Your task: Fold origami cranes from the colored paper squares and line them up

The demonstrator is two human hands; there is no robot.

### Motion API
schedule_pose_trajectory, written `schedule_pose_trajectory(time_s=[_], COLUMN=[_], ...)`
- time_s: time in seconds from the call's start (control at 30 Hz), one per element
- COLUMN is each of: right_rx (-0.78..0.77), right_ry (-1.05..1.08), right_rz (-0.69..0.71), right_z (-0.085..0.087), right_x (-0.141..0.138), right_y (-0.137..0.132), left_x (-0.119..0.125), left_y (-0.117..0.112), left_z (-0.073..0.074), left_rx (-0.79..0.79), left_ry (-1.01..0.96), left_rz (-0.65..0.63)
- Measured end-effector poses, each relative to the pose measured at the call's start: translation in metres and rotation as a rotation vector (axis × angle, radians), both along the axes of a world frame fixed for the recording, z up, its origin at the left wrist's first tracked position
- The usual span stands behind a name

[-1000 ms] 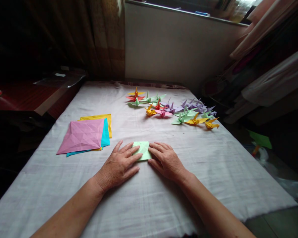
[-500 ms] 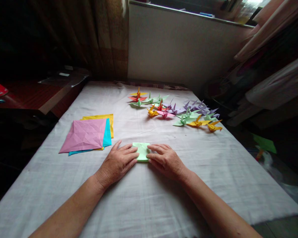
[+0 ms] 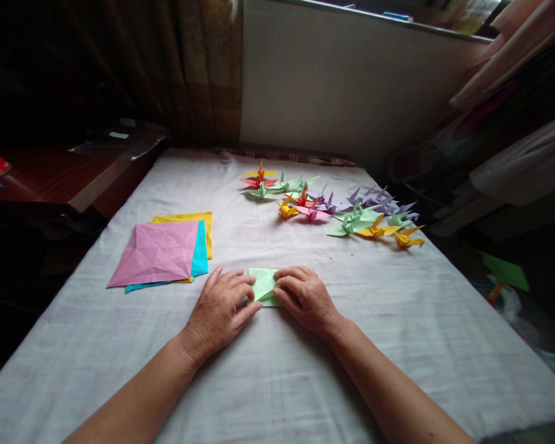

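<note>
My right grip (image 3: 308,299) in a pinch on green paper (image 3: 263,282), my left grip (image 3: 222,309) at its edge, hold unclear.

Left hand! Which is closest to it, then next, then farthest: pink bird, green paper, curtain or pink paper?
1. Green paper, touching the left hand, on its right.
2. Pink paper, ahead and to its left.
3. Pink bird, farther forward, to the right.
4. Curtain, at the back.
</note>
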State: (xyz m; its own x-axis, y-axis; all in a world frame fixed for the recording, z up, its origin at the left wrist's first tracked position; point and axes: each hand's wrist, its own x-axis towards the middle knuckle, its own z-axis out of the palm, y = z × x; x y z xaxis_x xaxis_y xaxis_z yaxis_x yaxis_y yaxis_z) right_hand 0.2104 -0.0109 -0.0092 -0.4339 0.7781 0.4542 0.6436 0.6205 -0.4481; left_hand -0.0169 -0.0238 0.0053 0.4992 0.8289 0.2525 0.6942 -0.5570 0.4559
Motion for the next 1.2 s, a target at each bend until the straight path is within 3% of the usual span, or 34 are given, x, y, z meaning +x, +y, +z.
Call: schedule_pose_trajectory(time_s=[0.23, 0.73, 0.9, 1.07, 1.2], right_rx=[-0.066, -0.167, -0.217, -0.145, -0.064], right_ry=[-0.025, -0.089, -0.111, -0.077, -0.076], right_rz=[-0.131, -0.289, -0.369, -0.416, -0.316], right_z=[0.001, 0.007, 0.007, 0.003, 0.008], right_x=[-0.004, -0.027, -0.017, -0.002, -0.006], right_y=[0.004, -0.01, -0.006, -0.008, -0.025], left_x=[0.008, 0.008, 0.006, 0.004, 0.004], left_y=[-0.001, 0.003, 0.004, 0.005, 0.006], left_z=[0.0, -0.005, -0.002, -0.008, -0.014], left_rx=[0.029, -0.01, -0.043, -0.019, 0.021], left_ry=[-0.013, -0.049, -0.039, -0.002, 0.019], left_rz=[0.083, 0.108, 0.104, 0.11, 0.099])
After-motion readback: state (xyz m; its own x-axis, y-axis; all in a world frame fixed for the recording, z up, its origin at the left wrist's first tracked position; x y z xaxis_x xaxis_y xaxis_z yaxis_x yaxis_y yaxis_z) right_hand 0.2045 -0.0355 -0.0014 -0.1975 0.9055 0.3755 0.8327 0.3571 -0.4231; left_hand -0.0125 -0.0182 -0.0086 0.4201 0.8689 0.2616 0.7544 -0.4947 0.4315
